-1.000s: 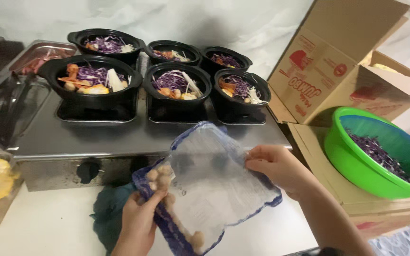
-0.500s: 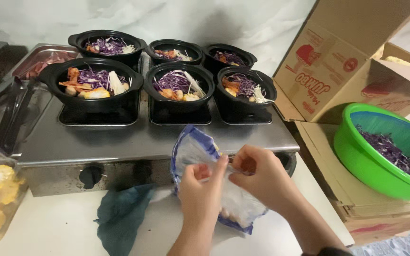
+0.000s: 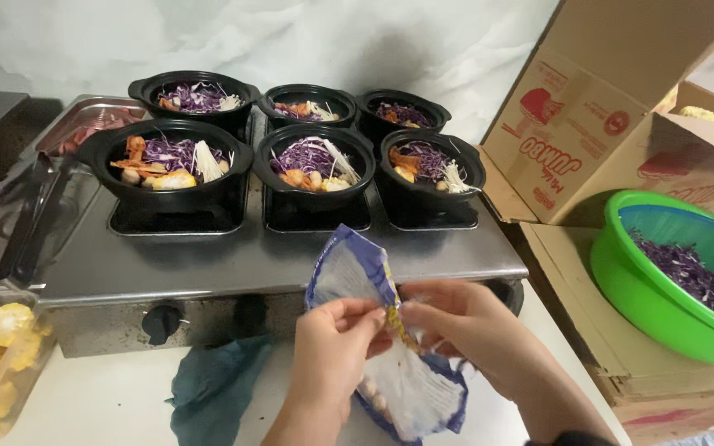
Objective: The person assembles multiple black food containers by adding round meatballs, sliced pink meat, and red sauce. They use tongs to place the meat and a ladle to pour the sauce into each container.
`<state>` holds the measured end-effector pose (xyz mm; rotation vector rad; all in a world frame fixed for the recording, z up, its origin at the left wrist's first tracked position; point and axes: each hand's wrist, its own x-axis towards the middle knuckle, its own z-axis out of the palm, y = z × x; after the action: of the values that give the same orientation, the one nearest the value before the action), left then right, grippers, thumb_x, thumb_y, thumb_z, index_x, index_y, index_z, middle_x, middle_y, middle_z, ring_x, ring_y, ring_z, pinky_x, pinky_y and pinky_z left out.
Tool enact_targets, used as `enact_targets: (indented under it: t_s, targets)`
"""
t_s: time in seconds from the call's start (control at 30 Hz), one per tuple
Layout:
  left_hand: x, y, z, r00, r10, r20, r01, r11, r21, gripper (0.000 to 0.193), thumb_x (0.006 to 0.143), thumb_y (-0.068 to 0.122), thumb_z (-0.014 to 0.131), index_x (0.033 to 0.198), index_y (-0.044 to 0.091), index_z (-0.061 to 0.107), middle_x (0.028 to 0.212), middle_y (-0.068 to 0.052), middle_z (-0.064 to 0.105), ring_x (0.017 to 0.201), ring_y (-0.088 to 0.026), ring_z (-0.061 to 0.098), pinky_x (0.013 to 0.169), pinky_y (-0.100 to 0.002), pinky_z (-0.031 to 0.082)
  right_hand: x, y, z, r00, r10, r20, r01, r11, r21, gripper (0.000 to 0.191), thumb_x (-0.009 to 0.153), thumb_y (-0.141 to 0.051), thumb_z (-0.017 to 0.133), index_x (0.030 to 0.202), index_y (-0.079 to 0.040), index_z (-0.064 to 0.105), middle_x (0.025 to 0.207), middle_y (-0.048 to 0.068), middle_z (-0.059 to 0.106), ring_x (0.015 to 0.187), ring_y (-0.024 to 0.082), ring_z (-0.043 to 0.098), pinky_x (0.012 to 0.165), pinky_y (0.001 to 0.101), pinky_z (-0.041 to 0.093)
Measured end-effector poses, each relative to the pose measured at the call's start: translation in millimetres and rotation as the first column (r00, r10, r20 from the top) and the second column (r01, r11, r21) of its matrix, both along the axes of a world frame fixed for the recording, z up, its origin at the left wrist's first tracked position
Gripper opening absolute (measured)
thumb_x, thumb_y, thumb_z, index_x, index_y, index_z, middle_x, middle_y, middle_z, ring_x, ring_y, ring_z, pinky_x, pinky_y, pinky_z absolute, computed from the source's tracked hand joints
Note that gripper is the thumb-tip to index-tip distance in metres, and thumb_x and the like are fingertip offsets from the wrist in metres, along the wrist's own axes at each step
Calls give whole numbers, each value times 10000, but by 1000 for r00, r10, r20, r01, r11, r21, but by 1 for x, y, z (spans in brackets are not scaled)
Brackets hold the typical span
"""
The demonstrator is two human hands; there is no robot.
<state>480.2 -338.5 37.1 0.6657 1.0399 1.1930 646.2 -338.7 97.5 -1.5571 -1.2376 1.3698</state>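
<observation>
Both hands, left (image 3: pixel 334 340) and right (image 3: pixel 464 326), pinch the plastic bag (image 3: pixel 390 363), its small pale contents hard to identify.

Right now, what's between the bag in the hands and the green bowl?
In the head view, only bare pale countertop and the edge of the cardboard box lie between the plastic bag and the green bowl, which sits in that box.
</observation>
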Motion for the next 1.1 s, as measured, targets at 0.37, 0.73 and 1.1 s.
enact_targets:
  t_s: [0.37,0.73,1.1]
  targets:
    - [-20,-6,-3,954,-100,-282,134,986,102,249,915,206,693,954,-38,725,807,-118,775,724,-198,773,632,-326,630,6,-1,-32,991,-9,-135,-8,993,-118,218,902,-217,654,942,-16,730,850,25,745,762,71,665,694,235,537]
    - [-32,-22,27,968,-49,-246,9,987,-163,363,896,294,807,1029,-31,715,889,-108,761,760,-186,781,666,-345,671,-33,-17,-62,890,382,250,-413,441,797,342,1029,-116,602,1333,39,583,1401,192,608,1353,333,597,1115,397,504]
    - [-58,-17,15,911,-40,-410,39,999,-13,300,822,217,845,841,-64,742,704,-126,749,599,-144,701,543,-274,538,-46,-5,-48,932,340,125,-352,932,87,636,800,-194,892,1369,-90,627,1138,166,777,1010,191,746,798,347,616]
